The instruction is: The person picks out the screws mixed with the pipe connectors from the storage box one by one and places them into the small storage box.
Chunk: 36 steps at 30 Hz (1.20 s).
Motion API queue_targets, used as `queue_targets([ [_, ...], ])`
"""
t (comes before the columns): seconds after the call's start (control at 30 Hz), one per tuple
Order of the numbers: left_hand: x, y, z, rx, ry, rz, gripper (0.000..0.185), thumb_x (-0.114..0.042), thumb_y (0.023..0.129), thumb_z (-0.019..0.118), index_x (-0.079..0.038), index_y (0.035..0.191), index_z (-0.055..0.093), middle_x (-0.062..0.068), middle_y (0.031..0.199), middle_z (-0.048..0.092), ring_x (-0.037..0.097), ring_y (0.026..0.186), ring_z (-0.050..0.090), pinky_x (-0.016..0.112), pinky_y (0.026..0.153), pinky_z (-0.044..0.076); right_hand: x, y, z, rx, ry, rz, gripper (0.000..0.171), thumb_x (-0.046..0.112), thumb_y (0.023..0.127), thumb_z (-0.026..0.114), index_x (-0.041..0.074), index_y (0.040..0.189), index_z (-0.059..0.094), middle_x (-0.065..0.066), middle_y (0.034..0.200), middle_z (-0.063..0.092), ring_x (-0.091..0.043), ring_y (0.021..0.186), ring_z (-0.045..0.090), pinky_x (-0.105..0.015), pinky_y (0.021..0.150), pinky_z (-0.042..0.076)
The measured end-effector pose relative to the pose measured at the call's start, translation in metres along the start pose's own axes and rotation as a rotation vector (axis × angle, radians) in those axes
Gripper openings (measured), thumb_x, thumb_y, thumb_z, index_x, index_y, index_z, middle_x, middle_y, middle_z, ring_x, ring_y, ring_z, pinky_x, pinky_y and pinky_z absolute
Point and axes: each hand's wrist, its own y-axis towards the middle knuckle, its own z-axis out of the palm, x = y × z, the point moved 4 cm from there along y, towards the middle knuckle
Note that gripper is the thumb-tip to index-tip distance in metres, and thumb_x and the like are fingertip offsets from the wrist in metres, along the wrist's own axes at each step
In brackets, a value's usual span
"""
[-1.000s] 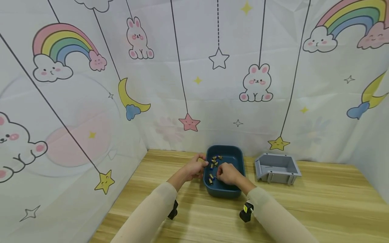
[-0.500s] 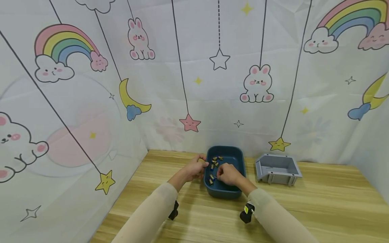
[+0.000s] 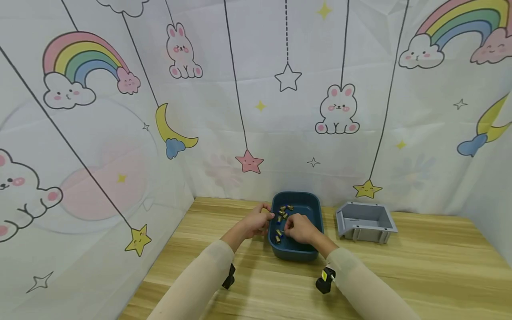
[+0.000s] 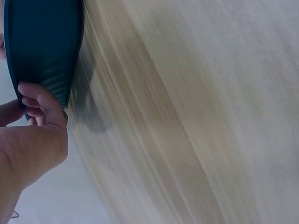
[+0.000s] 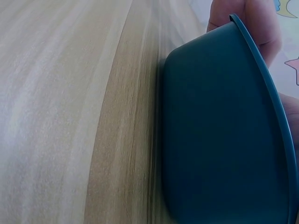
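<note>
The left hand (image 3: pixel 254 222) curls its fingers over the left rim of the dark blue tray (image 3: pixel 308 202), likely to steady it on the wooden table (image 3: pixel 420 266). Just right of that hand, inside the tray, lie small brass-coloured parts (image 3: pixel 283 212). Over them the right hand (image 3: pixel 301 228) reaches down with bent fingers, probably to pick among the parts; whether it pinches one cannot be told. Further right of that hand stands a grey bin (image 3: pixel 365 221), well apart. No writing or label is readable.
</note>
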Motion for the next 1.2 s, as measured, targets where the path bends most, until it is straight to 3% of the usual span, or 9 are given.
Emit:
queue_targets([
  [0.3, -0.005, -0.004, 0.002, 0.016, 0.021, 0.028, 0.032, -0.013, 0.11, 0.051, -0.006, 0.138, 0.037, 0.011, 0.088, 0.063, 0.016, 0.071, 0.059, 0.033, 0.065, 0.045, 0.0, 0.001, -0.001, -0.011, 0.002, 0.003, 0.013, 0.003, 0.094, 0.073, 0.011, 0.084, 0.072, 0.004, 0.079, 0.066, -0.014, 0.069, 0.057, -0.033, 0.066, 0.05],
  [0.77, -0.003, -0.001, -0.001, 0.016, -0.007, 0.025, 0.032, -0.013, 0.109, 0.052, -0.006, 0.137, 0.038, 0.008, 0.084, 0.056, 0.016, 0.065, 0.051, 0.03, 0.062, 0.044, 0.003, 0.008, -0.005, -0.099, 0.026, -0.095, 0.011, 0.003, 0.094, 0.073, 0.01, 0.086, 0.069, 0.003, 0.079, 0.065, -0.01, 0.071, 0.059, -0.029, 0.067, 0.051],
  [1.2, -0.007, -0.004, 0.003, 0.007, -0.014, 0.023, 0.036, -0.013, 0.109, 0.054, -0.005, 0.14, 0.038, 0.005, 0.084, 0.05, 0.017, 0.068, 0.047, 0.03, 0.063, 0.043, 0.011, 0.002, -0.022, -0.038, -0.016, -0.149, 0.008, 0.004, 0.097, 0.071, 0.009, 0.091, 0.069, 0.003, 0.083, 0.065, -0.01, 0.072, 0.058, -0.029, 0.068, 0.051],
])
